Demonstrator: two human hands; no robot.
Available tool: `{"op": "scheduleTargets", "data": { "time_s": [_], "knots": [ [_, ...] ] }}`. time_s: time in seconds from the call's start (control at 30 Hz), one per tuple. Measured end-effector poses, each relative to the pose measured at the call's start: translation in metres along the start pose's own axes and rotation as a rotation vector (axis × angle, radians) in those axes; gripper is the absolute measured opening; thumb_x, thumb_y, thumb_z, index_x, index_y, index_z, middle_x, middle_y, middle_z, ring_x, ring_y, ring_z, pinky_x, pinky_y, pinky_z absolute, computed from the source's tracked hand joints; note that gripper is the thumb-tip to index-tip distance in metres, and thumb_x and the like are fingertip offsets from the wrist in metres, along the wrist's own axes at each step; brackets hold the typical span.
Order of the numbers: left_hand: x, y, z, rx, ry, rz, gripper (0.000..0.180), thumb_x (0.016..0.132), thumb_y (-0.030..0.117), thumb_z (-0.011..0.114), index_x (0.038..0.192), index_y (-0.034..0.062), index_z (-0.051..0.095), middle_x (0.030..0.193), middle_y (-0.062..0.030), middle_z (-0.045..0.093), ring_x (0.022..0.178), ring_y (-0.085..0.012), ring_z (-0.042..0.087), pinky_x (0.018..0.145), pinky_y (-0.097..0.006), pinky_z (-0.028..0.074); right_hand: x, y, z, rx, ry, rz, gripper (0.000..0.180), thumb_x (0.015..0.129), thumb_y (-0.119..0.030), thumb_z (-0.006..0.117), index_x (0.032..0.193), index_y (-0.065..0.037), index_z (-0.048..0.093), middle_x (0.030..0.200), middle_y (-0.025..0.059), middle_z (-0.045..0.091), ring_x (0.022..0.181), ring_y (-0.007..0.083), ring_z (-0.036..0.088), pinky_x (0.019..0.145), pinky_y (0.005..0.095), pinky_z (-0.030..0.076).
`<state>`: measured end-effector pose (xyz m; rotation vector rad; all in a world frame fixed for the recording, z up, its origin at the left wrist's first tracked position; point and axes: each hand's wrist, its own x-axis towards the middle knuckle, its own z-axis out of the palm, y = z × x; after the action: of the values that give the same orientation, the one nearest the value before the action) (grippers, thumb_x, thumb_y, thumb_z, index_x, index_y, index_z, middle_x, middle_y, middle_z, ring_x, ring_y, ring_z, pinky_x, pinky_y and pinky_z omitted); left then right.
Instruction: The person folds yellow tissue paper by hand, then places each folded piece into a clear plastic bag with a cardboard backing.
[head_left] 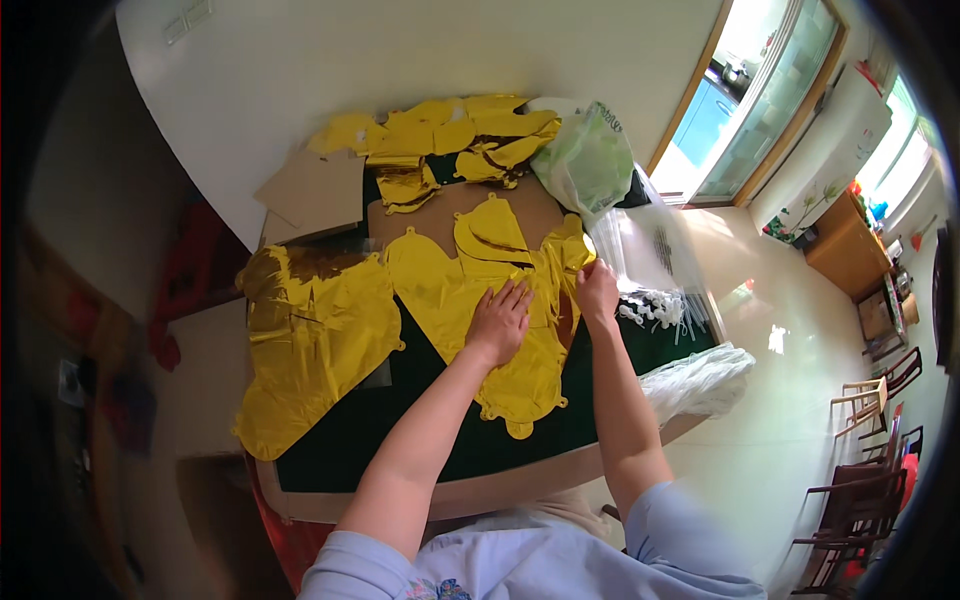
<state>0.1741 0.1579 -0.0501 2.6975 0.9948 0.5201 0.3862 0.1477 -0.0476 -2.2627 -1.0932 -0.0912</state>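
Observation:
A flat, uninflated gold foil balloon (525,385) with small tabs along its edge is spread over the dark green table top. My left hand (500,322) lies flat on its middle, fingers stretched out. At the balloon's right side, my right hand (597,292) is closed, pinching the foil edge near a crumpled, folded-over part (568,245). The fingertips of that hand are partly hidden. Another large gold foil sheet (320,335), wrinkled and shiny, rests on the table to the left.
More gold foil pieces (430,130) and cardboard sheets (315,190) are at the back. On the right are a pale green plastic bag (588,160), clear plastic packaging (655,245), white sticks with cups (655,308) and a bundle of clear plastic (695,380). Chairs (860,500) stand far right.

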Motion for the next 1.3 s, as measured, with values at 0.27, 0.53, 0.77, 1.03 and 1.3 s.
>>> {"op": "scheduleTargets", "data": {
  "time_s": [0.27,0.53,0.77,1.03,1.3],
  "knots": [
    [0.002,0.003,-0.007,0.034,-0.009,0.037,0.041,0.096,0.026,0.043,0.132,0.0071,0.051,0.143,-0.0119,0.045,0.138,-0.0278,0.033,0.114,-0.046,0.022,-0.028,-0.021,-0.016,0.664,-0.088,-0.345,0.026,0.087,0.0,0.056,0.113,-0.001,0.06,0.112,0.0162,0.063,0.106,0.0303,0.061,0.09,0.0366,0.048],
    [-0.002,-0.002,-0.007,0.044,0.101,0.042,0.041,0.095,0.028,0.047,0.129,0.0068,0.054,0.134,-0.0153,0.052,0.131,-0.0325,0.04,0.116,-0.047,0.018,-0.042,-0.028,-0.002,0.162,-0.2,-0.662,0.041,0.091,-0.012,0.049,0.132,-0.004,0.051,0.14,0.0131,0.048,0.134,0.028,0.041,0.111,0.0446,0.03],
    [0.001,-0.004,0.002,0.04,-0.02,-0.026,0.049,0.095,0.029,0.046,0.138,0.0041,0.041,0.141,-0.0182,0.045,0.134,-0.0351,0.036,0.117,-0.046,0.018,-0.035,-0.029,-0.002,0.139,-0.324,-0.721,0.038,0.095,-0.015,0.047,0.132,-0.005,0.051,0.14,0.012,0.048,0.135,0.0277,0.039,0.111,0.0447,0.03],
    [0.0,-0.003,-0.004,0.036,-0.067,-0.036,0.048,0.095,0.027,0.047,0.137,0.0043,0.042,0.139,-0.0182,0.046,0.133,-0.0349,0.037,0.117,-0.047,0.019,-0.036,-0.029,0.0,0.216,-0.251,-0.689,0.036,0.095,-0.016,0.048,0.129,-0.005,0.054,0.139,0.0119,0.05,0.134,0.0269,0.04,0.111,0.0444,0.031],
    [0.0,-0.005,0.002,0.031,0.006,-0.019,0.046,0.095,0.029,0.046,0.134,0.0035,0.046,0.137,-0.0186,0.048,0.131,-0.0359,0.038,0.116,-0.048,0.019,-0.037,-0.031,-0.001,0.148,-0.277,-0.745,0.034,0.094,-0.015,0.05,0.126,-0.003,0.056,0.137,0.0128,0.051,0.132,0.0274,0.043,0.11,0.0445,0.033]
  ]
}}
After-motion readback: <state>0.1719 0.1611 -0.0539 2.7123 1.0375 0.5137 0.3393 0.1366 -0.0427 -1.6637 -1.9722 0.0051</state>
